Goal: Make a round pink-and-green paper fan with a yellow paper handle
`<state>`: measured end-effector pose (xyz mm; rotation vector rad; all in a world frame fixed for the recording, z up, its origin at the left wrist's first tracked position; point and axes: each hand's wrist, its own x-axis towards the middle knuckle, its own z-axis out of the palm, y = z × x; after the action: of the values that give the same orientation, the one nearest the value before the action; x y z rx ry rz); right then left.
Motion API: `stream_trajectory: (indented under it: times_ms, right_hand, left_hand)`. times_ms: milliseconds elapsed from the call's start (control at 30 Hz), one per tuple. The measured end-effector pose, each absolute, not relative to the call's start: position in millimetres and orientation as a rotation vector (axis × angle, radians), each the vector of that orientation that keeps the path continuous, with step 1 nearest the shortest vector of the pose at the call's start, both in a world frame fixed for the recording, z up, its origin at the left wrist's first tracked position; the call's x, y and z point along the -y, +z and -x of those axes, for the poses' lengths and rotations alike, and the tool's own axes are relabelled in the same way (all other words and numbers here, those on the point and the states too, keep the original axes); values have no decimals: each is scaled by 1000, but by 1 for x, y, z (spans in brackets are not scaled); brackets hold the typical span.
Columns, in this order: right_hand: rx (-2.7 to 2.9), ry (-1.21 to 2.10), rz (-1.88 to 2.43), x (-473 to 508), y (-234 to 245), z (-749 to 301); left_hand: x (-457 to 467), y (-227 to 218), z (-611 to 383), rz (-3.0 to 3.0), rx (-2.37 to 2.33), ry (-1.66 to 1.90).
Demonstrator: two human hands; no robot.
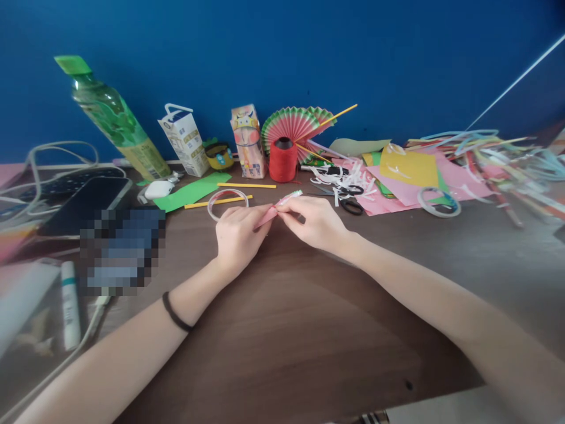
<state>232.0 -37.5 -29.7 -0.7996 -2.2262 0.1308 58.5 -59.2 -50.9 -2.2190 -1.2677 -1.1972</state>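
Note:
Between my two hands is a narrow folded strip of pink paper (266, 217) with a whitish-green far end, held above the table. My left hand (241, 232) is closed on its near part, thumb and fingers pressed together. The fingertips of my right hand (311, 221) pinch it farther up, close to the left fingertips. Just behind my left hand lies a roll of clear tape (227, 203), next to two yellow sticks (246, 185). Black-handled scissors (352, 206) rest beyond my right hand, partly under white paper shreds (353, 176).
Along the blue wall stand a green bottle (117, 118), a milk carton (188, 141), a decorated box (248, 141), red thread spool (283, 162) and pleated paper fan (289, 129). Coloured paper (408, 165) and a second tape roll (439, 203) lie right; a phone (128, 247) and marker (70, 306) left.

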Motion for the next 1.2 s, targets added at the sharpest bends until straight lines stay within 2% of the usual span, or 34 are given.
stream_trajectory:
  times_ms: [367,700,1200]
  right_hand:
    - [2373,-203,902,42,-30,-229]
    - [2202,136,852,38,-33,-230]
    - [2370,-114,1166,49,-27,-223]
  left_hand:
    - [60,-50,-59,2222,1233,-1174]
    - [58,-51,-59,2187,1306,-1188]
    - [59,-44,-62,2090,1170,-1018]
